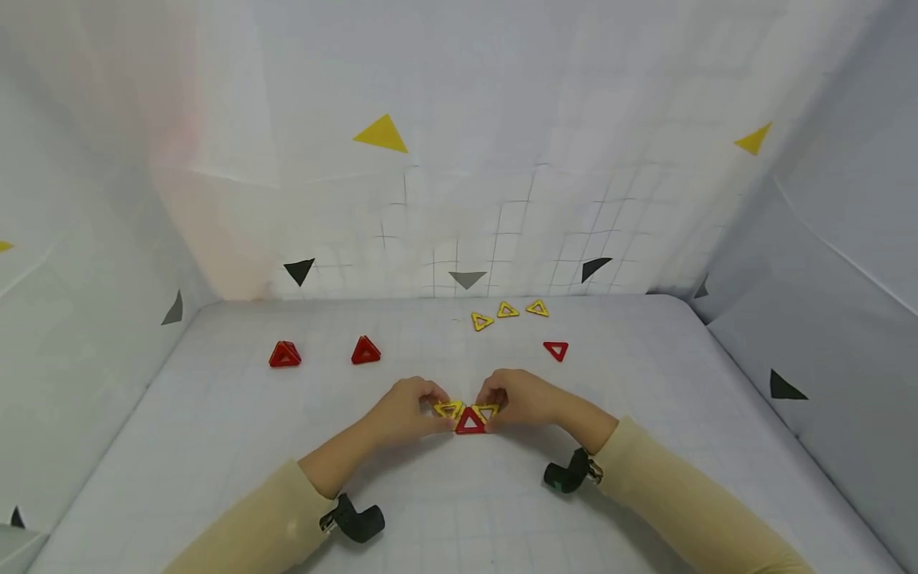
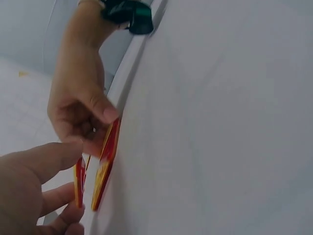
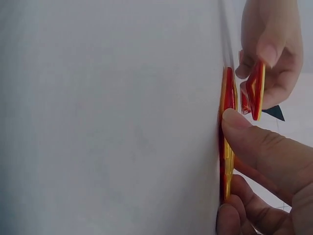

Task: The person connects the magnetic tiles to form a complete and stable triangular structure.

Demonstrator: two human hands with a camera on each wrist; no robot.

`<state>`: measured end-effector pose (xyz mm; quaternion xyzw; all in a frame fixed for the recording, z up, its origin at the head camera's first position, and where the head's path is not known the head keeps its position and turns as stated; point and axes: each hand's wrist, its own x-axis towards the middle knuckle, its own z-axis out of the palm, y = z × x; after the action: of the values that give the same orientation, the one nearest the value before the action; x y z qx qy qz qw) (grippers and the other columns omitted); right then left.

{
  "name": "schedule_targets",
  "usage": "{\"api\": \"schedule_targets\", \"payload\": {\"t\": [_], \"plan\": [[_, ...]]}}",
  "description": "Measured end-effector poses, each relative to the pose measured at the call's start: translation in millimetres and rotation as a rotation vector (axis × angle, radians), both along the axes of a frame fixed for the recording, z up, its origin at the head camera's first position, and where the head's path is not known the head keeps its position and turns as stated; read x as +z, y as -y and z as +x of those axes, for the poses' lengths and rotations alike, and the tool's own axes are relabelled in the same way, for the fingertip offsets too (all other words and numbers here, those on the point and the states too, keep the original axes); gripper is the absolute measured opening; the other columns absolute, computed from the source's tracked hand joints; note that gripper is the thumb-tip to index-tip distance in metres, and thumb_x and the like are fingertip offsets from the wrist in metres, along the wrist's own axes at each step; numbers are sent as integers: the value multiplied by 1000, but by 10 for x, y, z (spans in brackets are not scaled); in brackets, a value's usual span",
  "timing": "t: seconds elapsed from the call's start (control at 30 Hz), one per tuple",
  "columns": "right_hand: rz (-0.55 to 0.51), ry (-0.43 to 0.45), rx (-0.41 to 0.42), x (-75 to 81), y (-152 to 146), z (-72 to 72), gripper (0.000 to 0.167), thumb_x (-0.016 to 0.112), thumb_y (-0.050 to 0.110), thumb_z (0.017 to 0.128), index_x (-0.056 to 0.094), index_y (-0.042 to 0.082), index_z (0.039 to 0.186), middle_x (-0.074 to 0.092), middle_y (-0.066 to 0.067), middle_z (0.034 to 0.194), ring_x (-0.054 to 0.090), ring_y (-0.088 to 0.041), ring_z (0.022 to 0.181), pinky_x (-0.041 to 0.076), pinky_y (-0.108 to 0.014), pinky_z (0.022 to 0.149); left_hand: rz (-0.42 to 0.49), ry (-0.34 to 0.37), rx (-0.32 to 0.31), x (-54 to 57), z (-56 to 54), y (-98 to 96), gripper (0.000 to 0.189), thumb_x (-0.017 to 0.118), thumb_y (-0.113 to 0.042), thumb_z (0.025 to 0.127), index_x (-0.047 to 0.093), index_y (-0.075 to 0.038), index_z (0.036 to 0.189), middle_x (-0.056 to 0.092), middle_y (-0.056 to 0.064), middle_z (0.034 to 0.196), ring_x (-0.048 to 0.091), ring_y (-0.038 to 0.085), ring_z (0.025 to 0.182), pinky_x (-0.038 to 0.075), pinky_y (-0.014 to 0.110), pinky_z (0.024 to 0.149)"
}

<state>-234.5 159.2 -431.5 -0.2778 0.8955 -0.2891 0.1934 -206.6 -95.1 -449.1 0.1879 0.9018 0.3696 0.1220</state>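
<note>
At the middle of the table lies a red triangle tile (image 1: 470,430) with a triangular opening. My left hand (image 1: 409,410) pinches a yellow triangle tile (image 1: 448,404) between thumb and fingers at the red tile's left; in the right wrist view this held tile (image 3: 261,90) stands tilted, apart from the tabletop. My right hand (image 1: 527,399) grips another yellow triangle tile (image 1: 486,406) at the red tile's right side. In the right wrist view its thumb presses along the flat tiles' edge. Edges of the tiles show both red and yellow. Fingers partly hide the tiles.
Two red triangle pieces, one a stack (image 1: 285,355) and the other a pile (image 1: 366,351), lie back left. Three yellow triangle tiles (image 1: 508,310) lie near the back wall. A single red triangle tile (image 1: 556,344) is at right. White sheets (image 1: 459,199) surround the table.
</note>
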Motion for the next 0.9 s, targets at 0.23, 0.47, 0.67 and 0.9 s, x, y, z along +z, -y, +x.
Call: {"api": "schedule_targets", "payload": {"t": [0.23, 0.47, 0.67, 0.9], "plan": [[3, -20, 0, -14, 46, -13, 25, 87, 20, 79, 73, 21, 100, 63, 10, 94, 58, -12, 87, 51, -30, 80, -48, -74, -49, 19, 239, -49, 36, 82, -44, 80, 72, -21, 107, 64, -9, 105, 52, 17, 104, 44, 44, 89], [18, -24, -3, -38, 72, -46, 25, 87, 22, 79, 72, 24, 99, 63, 12, 93, 58, -11, 87, 51, -29, 81, -106, -115, -82, 48, 366, -114, 35, 82, -44, 80, 72, -25, 107, 65, -8, 107, 51, 17, 103, 41, 43, 87], [24, -22, -4, -49, 89, -60, 25, 87, 22, 79, 72, 24, 99, 63, 12, 93, 58, -11, 87, 51, -29, 81, -176, -141, -58, 18, 405, -164, 41, 84, -45, 78, 70, -23, 110, 64, -8, 108, 49, 17, 103, 39, 42, 87], [18, -14, -2, -34, 102, -63, 25, 87, 21, 79, 73, 23, 99, 62, 10, 93, 57, -12, 87, 51, -30, 80, -252, -225, -47, -28, 449, -228, 40, 85, -48, 76, 69, -23, 103, 64, -10, 103, 51, 16, 101, 39, 41, 84]]}}
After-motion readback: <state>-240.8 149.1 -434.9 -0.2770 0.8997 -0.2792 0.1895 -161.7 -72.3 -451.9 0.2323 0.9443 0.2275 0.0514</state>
